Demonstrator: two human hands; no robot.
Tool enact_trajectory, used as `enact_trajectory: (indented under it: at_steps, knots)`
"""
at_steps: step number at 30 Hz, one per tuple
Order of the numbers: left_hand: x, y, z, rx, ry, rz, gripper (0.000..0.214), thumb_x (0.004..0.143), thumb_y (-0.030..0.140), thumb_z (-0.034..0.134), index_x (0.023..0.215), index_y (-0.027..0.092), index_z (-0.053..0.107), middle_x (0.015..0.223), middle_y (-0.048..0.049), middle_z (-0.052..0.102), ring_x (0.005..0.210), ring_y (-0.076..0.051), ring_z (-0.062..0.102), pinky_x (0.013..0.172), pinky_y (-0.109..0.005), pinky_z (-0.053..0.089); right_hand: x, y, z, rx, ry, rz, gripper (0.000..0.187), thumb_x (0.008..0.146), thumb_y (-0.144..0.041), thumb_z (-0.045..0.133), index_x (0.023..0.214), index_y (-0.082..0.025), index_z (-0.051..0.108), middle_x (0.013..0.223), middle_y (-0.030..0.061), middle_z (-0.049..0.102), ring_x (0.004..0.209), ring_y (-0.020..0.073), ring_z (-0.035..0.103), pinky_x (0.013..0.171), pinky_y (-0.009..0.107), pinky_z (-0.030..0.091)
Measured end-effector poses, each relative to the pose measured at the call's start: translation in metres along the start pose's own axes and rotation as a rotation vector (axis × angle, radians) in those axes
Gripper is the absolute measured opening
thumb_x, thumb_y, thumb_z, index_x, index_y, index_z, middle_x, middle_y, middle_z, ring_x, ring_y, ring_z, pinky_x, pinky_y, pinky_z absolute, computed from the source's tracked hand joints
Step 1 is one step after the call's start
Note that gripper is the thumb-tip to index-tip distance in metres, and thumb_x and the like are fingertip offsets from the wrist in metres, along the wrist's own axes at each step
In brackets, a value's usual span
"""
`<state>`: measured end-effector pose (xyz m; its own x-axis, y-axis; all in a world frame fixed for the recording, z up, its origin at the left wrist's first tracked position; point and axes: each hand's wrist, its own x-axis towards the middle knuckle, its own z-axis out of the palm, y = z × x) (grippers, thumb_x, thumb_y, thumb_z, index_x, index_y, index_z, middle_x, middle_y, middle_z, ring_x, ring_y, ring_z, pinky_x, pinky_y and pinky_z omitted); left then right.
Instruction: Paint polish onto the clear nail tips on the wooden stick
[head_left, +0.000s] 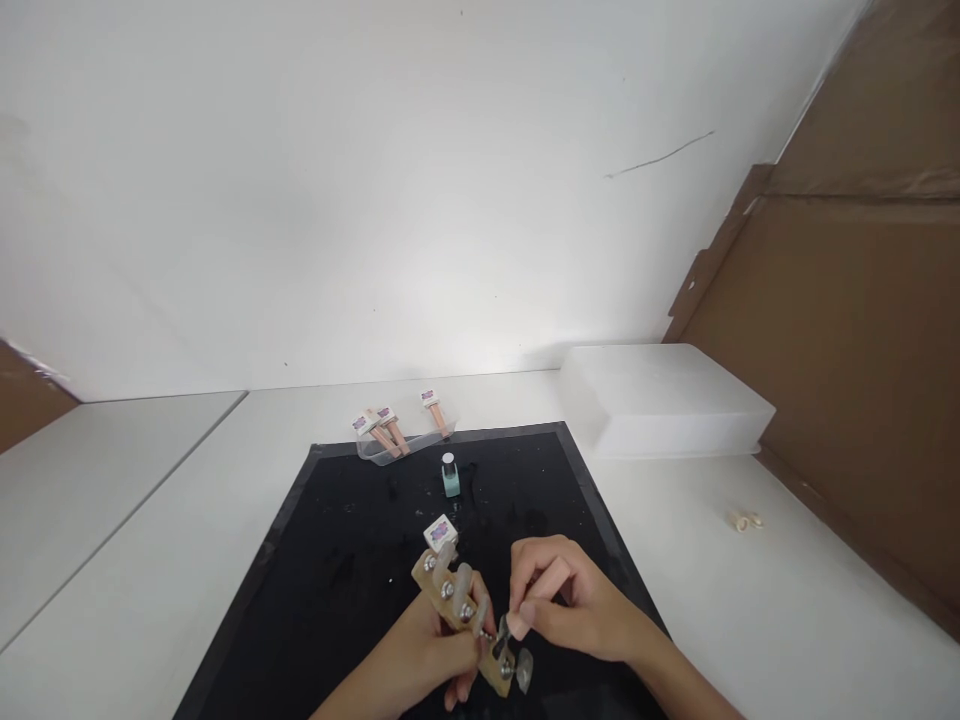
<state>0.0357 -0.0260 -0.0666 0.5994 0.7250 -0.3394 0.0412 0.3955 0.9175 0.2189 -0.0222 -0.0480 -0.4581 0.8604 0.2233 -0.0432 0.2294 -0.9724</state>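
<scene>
My left hand [429, 655] grips a small wooden holder [459, 612] that carries several clear false nail tips on metal studs, with a white tag at its far end. My right hand [564, 600] pinches a thin brush [505, 632] by its pink cap, and the tip rests on one nail near the holder's near end. Both hands hover over a black mat [337, 560]. A small mint-green polish bottle [449, 476] stands open on the mat beyond the hands.
A clear tray [390, 447] with three pink sticks bearing white tags lies at the mat's far edge. A white plastic box [660, 400] sits at the back right. Brown cardboard [847, 380] lines the right side. Two small rings [745, 521] lie on the white table.
</scene>
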Motion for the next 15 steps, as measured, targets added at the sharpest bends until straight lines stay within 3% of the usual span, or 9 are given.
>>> enact_trajectory:
  at_steps: [5, 11, 15]
  knots:
    - [-0.0005, -0.0031, -0.0023, -0.006, -0.016, 0.010, 0.012, 0.060, 0.018, 0.056, 0.066, 0.018, 0.046, 0.044, 0.0096, 0.042, 0.033, -0.003, 0.038, 0.032, -0.014, 0.032, 0.0021, -0.0023, 0.0004, -0.052, 0.199, 0.024, 0.024, 0.074, -0.013, 0.058, 0.051, -0.016, 0.064, 0.061, 0.0011, 0.057, 0.055, 0.0124, 0.050, 0.049, 0.023, 0.036]
    - [0.0015, -0.0025, -0.0026, -0.029, -0.018, 0.015, 0.014, 0.059, 0.021, 0.058, 0.067, 0.018, 0.046, 0.042, 0.0095, 0.042, 0.032, -0.004, 0.038, 0.031, -0.013, 0.030, -0.0005, -0.0006, -0.0010, -0.011, -0.021, -0.050, 0.007, 0.072, -0.015, 0.062, 0.068, -0.016, 0.068, 0.062, 0.0017, 0.060, 0.054, 0.0128, 0.050, 0.049, 0.023, 0.036]
    - [-0.0012, 0.0009, -0.0016, -0.088, -0.018, -0.006, 0.014, 0.058, 0.020, 0.059, 0.064, 0.018, 0.047, 0.043, 0.0090, 0.042, 0.031, -0.003, 0.036, 0.030, -0.013, 0.028, 0.0027, -0.0037, 0.0009, -0.079, 0.162, 0.056, 0.017, 0.073, -0.011, 0.058, 0.058, -0.016, 0.063, 0.060, 0.0000, 0.057, 0.054, 0.0119, 0.049, 0.048, 0.022, 0.034]
